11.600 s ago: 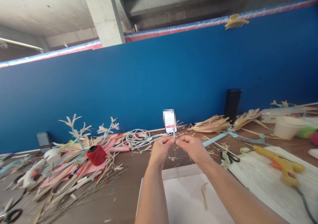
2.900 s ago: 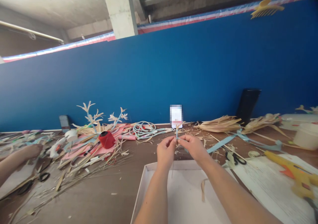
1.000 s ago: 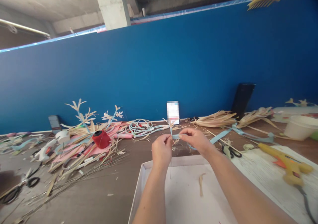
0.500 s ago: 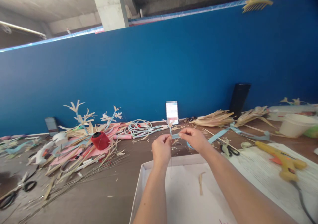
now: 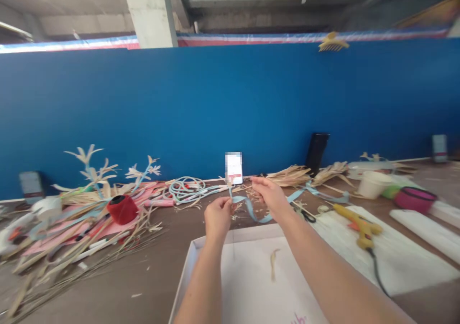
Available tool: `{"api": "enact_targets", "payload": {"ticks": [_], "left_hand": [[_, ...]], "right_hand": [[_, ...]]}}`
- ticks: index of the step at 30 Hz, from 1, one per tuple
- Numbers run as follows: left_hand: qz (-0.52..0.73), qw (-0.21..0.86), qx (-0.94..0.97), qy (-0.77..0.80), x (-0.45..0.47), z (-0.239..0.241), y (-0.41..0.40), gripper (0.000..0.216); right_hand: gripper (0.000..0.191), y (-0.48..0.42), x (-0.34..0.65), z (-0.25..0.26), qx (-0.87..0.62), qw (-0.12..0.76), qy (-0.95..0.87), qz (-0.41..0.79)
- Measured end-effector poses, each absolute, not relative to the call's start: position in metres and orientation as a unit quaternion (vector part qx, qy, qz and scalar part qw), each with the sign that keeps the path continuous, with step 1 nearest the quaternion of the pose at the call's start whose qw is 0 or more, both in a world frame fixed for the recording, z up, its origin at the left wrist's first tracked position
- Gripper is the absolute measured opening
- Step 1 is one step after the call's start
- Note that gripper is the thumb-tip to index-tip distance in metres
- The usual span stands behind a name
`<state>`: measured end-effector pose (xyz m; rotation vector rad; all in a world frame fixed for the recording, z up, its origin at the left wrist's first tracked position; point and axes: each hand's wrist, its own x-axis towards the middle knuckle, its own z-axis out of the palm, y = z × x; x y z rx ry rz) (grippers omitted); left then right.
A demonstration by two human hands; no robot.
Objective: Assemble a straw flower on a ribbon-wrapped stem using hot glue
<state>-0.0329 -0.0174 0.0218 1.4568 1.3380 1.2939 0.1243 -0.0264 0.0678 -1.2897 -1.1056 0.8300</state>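
Grip: left hand (image 5: pixel 218 217) has thumb and fingertips pinched on a slim light-blue flower stem (image 5: pixel 230 192), just below its small straw-coloured petal head (image 5: pixel 229 182). Right hand (image 5: pixel 271 197) is apart from the stem, fingers loosely extended, nothing visible between them. Flat pale-blue ribbon (image 5: pixel 247 206) runs from the stem at the left fingertips, sags in a loose curve and passes by the right hand (touching or not, can't tell).

Handling, my read: next to no weight. Ribbon looks soft and limp; stem fairly stiff but bendable; petals dry, papery, easy to crush. Slip risk looks low. Best hold is where the left fingers are, under the petals, light pinch.

Orientation: long axis near vertical, petals up, thin dark wire tail (image 5: pixel 233 247) pointing down over a shallow white cardboard box (image 5: pixel 247 285). Ribbon leaves sideways, to the right. Petals show against a lit phone (image 5: pixel 234 167) propped on the tall blue panel (image 5: pixel 215 98) (too blurred to count them).

Further out: coiled light-blue cords (image 5: pixel 187 190) and a red thread cone (image 5: pixel 122 210) on the left; yellow glue gun (image 5: pixel 359 225) on white paper (image 5: pixel 398 261), right.
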Motion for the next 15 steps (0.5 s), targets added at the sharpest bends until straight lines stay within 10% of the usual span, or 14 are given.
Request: {"api": "enact_targets", "payload": {"ticks": [9,15], "left_hand": [[0.501,0.387,0.529,0.565,-0.039,0.021,-0.018,0.031],[0.532,0.416,0.475,0.565,-0.038,0.011,-0.014,0.032]], "right_hand": [[0.027,-0.082,0.194,0.154,-0.629,0.408,-0.643,0.155],[0.023,-0.146,0.303,0.127,-0.815,0.276,-0.51,-0.014]]}}
